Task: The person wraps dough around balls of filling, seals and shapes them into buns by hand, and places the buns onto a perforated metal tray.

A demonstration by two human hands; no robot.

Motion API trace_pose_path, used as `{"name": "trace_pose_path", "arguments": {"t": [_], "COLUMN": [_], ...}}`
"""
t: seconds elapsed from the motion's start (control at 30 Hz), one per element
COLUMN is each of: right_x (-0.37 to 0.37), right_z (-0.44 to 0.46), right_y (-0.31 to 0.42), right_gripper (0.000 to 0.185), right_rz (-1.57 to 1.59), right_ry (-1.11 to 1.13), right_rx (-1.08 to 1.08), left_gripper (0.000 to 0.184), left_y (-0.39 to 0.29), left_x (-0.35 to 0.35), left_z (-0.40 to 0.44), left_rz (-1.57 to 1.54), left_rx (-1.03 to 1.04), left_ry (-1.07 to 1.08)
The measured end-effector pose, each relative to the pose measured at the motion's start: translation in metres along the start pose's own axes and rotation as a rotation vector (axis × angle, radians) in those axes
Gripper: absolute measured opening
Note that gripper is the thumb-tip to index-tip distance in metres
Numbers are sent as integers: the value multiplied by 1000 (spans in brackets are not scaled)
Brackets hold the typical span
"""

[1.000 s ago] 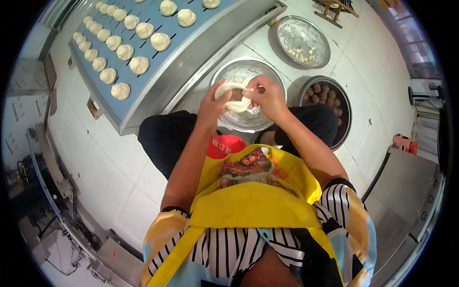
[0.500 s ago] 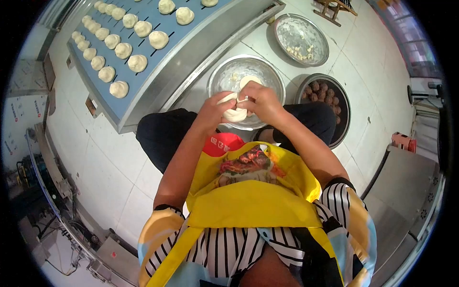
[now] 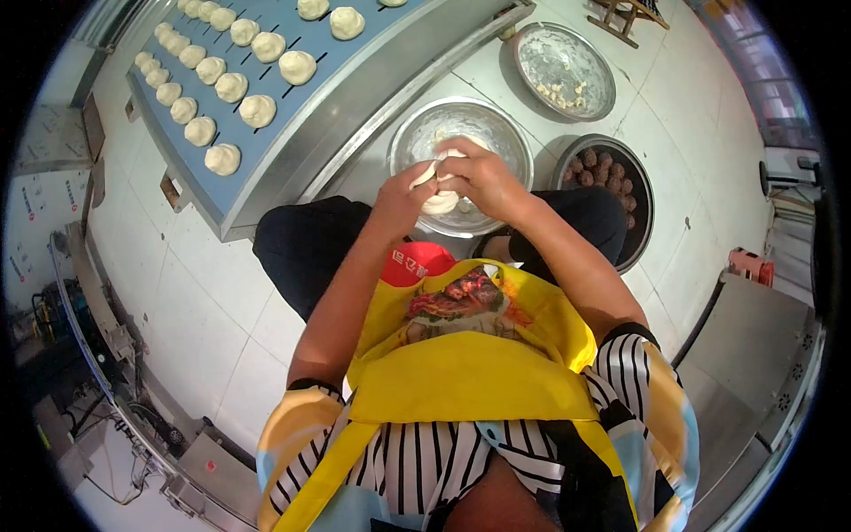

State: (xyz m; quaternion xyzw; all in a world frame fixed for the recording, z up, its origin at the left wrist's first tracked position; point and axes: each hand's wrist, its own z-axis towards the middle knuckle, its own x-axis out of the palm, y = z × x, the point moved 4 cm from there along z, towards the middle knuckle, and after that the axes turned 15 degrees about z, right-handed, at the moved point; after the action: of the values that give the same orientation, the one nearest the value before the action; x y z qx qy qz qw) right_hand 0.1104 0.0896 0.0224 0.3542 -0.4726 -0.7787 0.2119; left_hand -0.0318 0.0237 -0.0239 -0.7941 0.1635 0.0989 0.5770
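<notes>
Both hands are together over a metal basin (image 3: 518, 146) between the knees, working one soft white piece of dough (image 3: 440, 205). Curled round the dough's left side, my left hand (image 3: 403, 199) has its thumb on top. From the other side my right hand (image 3: 486, 182) grips the dough's upper edge with bent fingers. The fingers hide much of the dough, and any filling inside it cannot be made out. Behind the right fingers, a little more pale dough shows in the basin.
Rows of shaped buns (image 3: 222, 160) sit on a slotted blue surface (image 3: 191, 182) in a steel frame at upper left. A floury basin (image 3: 567, 75) with dough scraps lies beyond. Right of my knee stands a dark tub (image 3: 651, 208) holding brown meatballs (image 3: 607, 173).
My right fingers have shifted up and left over the top of the dough, covering more of it. The dough's upper edge is drawn up between both hands. The view has shifted slightly.
</notes>
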Motion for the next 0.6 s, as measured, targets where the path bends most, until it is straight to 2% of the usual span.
{"name": "trace_pose_path", "arguments": {"t": [0.03, 0.13, 0.23, 0.33, 0.47, 0.6], "right_x": [1, -3, -1, -1, -1, 0], "right_z": [-1, 0, 1, 5, 1, 0], "right_y": [-1, -10, -13, -5, -15, -8], "right_gripper": [16, 16, 22, 24, 19, 14], "right_rz": [27, -51, 276, 130, 206, 248], "right_ry": [4, -97, -317, -144, -105, -114], "right_rx": [5, 139, 541, 374, 294, 149], "left_gripper": [46, 42, 36, 33, 36, 41], "left_y": [-3, 4, -17, -4, -10, -4], "left_x": [-1, 3, 21, 22, 18, 11], "left_z": [1, 5, -4, -3, -6, -4], "left_rz": [88, -130, -685, -707, -642, -516], "left_rx": [16, -108, -226, -223, -202, -187], "left_ry": [34, -179, -341, -284, -257, -73]}}
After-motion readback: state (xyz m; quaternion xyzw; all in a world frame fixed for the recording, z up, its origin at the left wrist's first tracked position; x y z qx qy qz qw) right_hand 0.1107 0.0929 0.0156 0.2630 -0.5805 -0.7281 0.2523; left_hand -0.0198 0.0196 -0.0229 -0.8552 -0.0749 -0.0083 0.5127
